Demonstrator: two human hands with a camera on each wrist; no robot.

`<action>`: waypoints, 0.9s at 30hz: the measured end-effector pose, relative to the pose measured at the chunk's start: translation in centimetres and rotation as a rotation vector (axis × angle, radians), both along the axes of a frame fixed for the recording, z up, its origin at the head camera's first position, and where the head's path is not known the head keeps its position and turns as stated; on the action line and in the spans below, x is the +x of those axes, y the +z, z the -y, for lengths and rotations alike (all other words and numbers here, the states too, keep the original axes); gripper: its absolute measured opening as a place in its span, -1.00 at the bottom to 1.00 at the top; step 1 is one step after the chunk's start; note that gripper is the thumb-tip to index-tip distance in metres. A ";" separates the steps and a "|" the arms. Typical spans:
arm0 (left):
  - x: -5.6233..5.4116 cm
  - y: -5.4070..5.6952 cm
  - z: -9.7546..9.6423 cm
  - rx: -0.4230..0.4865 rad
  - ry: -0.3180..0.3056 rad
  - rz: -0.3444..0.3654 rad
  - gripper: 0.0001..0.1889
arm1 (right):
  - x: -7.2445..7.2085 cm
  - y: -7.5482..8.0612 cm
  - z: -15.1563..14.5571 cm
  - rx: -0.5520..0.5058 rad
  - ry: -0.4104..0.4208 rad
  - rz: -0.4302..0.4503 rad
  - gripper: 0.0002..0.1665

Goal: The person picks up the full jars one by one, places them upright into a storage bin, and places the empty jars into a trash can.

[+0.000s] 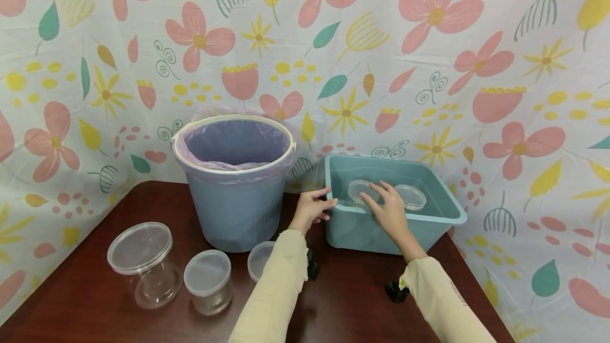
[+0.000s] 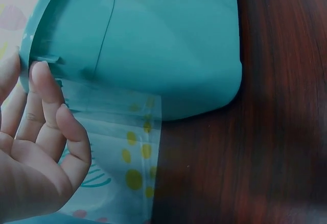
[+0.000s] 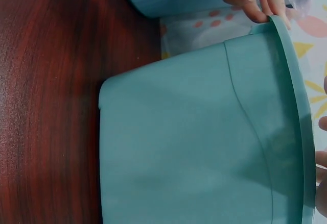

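Observation:
My left hand (image 1: 312, 209) pinches the rim of a teal plastic basin (image 1: 364, 232) at its front left corner, thumb and fingers on either side of the edge in the left wrist view. Over the basin's front wall reaches my right hand (image 1: 389, 210), fingers spread and fairly straight. Its thumb and index fingertips overlap the edge of a clear round lid (image 1: 356, 189) inside the basin. Beside that, to the right, a second clear lid (image 1: 411, 197) shows partly behind the hand. The right wrist view catches only a few fingertips at its edge.
Left of the basin stands a blue bucket (image 1: 233, 205) lined with a thin purple bag. On the dark wooden table, a large lidded clear jar (image 1: 154, 285), a smaller one (image 1: 209, 285) and another clear lidded container (image 1: 259, 258), partly behind my left sleeve. A flowered cloth hangs behind.

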State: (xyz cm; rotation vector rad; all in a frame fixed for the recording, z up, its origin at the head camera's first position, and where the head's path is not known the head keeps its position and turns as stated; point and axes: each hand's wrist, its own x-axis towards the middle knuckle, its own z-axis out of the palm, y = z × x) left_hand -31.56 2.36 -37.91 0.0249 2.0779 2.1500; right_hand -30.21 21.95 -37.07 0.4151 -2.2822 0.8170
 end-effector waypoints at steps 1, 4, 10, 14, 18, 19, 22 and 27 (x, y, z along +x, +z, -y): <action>0.0 0.0 0.1 -0.020 -0.001 -0.010 -0.55 | 0.0 0.0 0.0 -0.006 0.004 0.000 -0.52; 0.1 0.2 0.2 -0.089 0.004 -0.049 -0.55 | 0.1 0.0 0.0 -0.027 0.018 -0.004 -0.54; 0.2 0.7 0.2 -0.224 0.028 -0.110 -0.54 | 0.1 0.0 -0.2 -0.054 0.036 -0.002 -0.57; 0.2 0.9 0.2 -0.342 0.034 -0.174 -0.53 | 0.1 -0.1 -0.3 -0.067 0.037 0.006 -0.58; 0.4 1.0 0.2 -0.469 0.033 -0.254 -0.53 | 0.1 -0.2 -0.4 -0.075 0.036 0.009 -0.59; 0.5 1.1 0.1 -0.505 0.036 -0.273 -0.54 | 0.1 -0.3 -0.4 -0.077 0.037 0.009 -0.59; 0.8 1.3 0.0 -0.578 0.047 -0.319 -0.55 | 0.2 -0.4 -0.5 -0.075 0.042 -0.002 -0.58; 1.4 1.5 -0.1 -0.679 0.118 -0.431 -0.55 | 0.3 -0.5 -0.5 -0.061 0.055 -0.013 -0.58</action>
